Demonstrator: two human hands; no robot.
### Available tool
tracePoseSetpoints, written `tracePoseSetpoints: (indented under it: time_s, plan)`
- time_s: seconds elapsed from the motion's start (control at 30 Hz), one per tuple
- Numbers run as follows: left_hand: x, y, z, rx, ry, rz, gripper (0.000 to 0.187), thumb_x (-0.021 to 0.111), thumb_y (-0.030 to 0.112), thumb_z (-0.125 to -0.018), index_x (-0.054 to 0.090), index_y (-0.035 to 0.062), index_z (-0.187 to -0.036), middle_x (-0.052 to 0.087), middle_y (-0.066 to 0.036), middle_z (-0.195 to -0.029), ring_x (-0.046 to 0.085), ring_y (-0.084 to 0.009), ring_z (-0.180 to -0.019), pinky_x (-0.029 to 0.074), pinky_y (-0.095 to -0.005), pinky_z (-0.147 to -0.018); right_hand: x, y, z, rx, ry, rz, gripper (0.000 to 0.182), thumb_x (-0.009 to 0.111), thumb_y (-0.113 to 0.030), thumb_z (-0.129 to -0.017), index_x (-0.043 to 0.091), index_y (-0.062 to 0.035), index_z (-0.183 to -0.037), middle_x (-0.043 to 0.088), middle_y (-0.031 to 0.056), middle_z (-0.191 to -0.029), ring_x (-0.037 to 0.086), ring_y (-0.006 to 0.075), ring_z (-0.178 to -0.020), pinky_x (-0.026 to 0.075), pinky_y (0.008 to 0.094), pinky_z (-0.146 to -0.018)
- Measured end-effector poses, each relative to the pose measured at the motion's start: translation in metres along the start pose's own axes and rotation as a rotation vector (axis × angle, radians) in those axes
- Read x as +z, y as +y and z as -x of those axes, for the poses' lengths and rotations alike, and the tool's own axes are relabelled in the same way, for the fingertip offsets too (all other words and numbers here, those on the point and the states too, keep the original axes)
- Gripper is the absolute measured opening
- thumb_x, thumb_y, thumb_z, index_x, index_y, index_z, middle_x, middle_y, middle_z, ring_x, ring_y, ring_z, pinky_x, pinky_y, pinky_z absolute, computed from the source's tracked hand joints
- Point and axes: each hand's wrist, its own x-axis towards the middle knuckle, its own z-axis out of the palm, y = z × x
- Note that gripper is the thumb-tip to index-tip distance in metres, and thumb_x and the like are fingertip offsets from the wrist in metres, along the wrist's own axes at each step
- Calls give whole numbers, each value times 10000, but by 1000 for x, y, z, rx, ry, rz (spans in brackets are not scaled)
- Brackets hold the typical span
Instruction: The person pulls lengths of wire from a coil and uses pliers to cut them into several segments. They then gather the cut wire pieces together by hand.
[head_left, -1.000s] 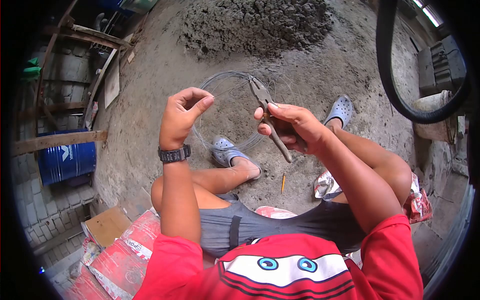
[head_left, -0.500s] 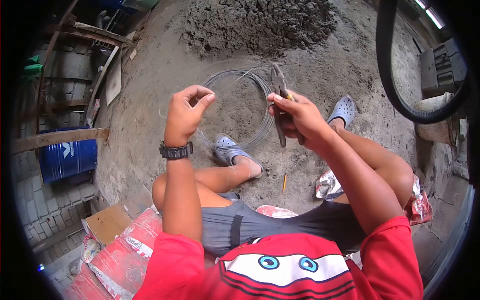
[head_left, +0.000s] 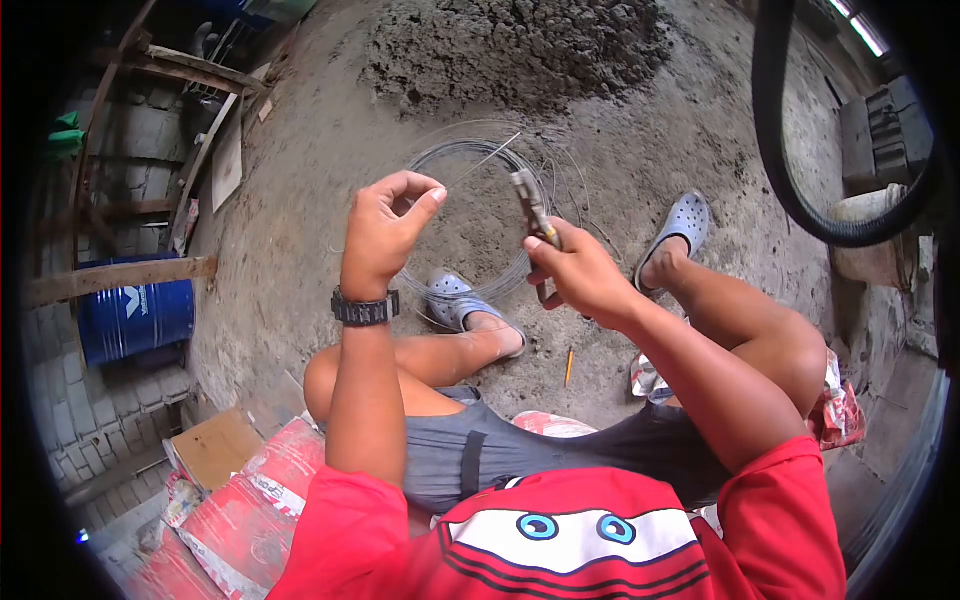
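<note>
A: What's in the left hand [head_left: 388, 235]?

B: A thin length of wire [head_left: 484, 161], pinched between thumb and forefinger. It slants up to the right, its far tip out over the coil of wire [head_left: 435, 155].

A: And the right hand [head_left: 590, 275]?

B: Its fingers are wrapped around the pliers [head_left: 533, 205], jaws pointing away from the body. They look apart from the pinched length, just to its right. I can't tell whether the jaws are parted.

A: Where's the coil?

B: Beyond and between the hands, low over the floor [head_left: 270, 190]. Its near edge seems to cross the left clog [head_left: 452, 300], and the heap of grey mix [head_left: 510, 60] is farther off.

A: How far has it got?

B: One tip is out in the open, while most of the wire is looped in the ring. Whether the pinched length is cut from the coil, I can't tell; a few loose strands bow out on the right.
</note>
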Motion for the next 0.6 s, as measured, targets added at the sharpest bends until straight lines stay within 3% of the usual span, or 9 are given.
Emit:
tracePoseSetpoints:
  time_s: [0.03, 0.1, 0.13, 0.17, 0.23, 0.27, 0.33, 0.6]
  plan:
    - [5, 1, 1, 1, -8, 0, 158, 767, 151, -980, 756, -6, -986, 712, 28, -884, 620, -44, -817, 490, -229, -761, 0, -1, 2, 2, 5, -5, 309, 587, -351, -1093, 581, -58, -1191, 649, 85, -997, 687, 175, -910, 610, 353, -624]
    - [16, 3, 3, 49, -25, 108, 168, 784, 174, -955, 780, 8, -980, 705, 34, -794, 570, -25, -696, 454, -235, -632, 2, -11, 8, -127, -32, 258, 336, 567, -358, -1103, 582, -47, -1230, 668, 65, -923, 674, 140, -872, 586, 317, -600]
    - [20, 4, 3, 51, -28, 110, 168, 784, 174, -955, 780, 8, -980, 705, 34, -794, 570, -25, -696, 454, -235, -632, 3, -7, 9, -189, 3, 297, 365, 555, -365, -1107, 599, -28, -1241, 671, 85, -836, 678, 182, -824, 561, 370, -642]
    - [22, 5, 4, 42, -55, 106, 166, 785, 170, -956, 780, 7, -986, 709, 30, -801, 584, -30, -710, 465, -236, -647, 3, -8, 10, -189, 5, 296, 365, 555, -365, -1107, 599, -28, -1241, 671, 85, -836, 678, 182, -824, 561, 370, -642]
    - [23, 6, 4, 31, -79, 101, 165, 786, 167, -957, 779, 6, -992, 714, 25, -808, 599, -36, -725, 477, -238, -662, 1, -13, 14, -331, 110, 490, 348, 560, -349, -1097, 611, -9, -1156, 662, 166, -824, 686, 317, -810, 519, 468, -717]
    - [22, 6, 3, 11, -85, 83, 163, 785, 164, -959, 778, 4, -992, 717, 21, -813, 609, -40, -737, 484, -240, -674, 0, -18, 16, -333, 106, 490, 348, 560, -349, -1097, 611, -9, -1156, 662, 166, -824, 686, 317, -810, 519, 468, -717]
    - [18, 8, 4, -9, -89, 63, 161, 784, 161, -961, 777, 3, -992, 721, 17, -819, 619, -45, -750, 492, -242, -685, -3, -28, 19, -221, 209, 643, 336, 561, -338, -1071, 589, -4, -1042, 690, 286, -940, 653, 509, -974, 474, 594, -836]
    - [18, 8, 4, 24, -60, 112, 170, 776, 160, -968, 773, -8, -992, 726, 15, -826, 631, -48, -758, 501, -241, -697, -3, -28, 21, -362, 172, 652, 310, 565, -316, -1063, 603, -12, -1015, 678, 264, -975, 655, 491, -988, 485, 590, -845]
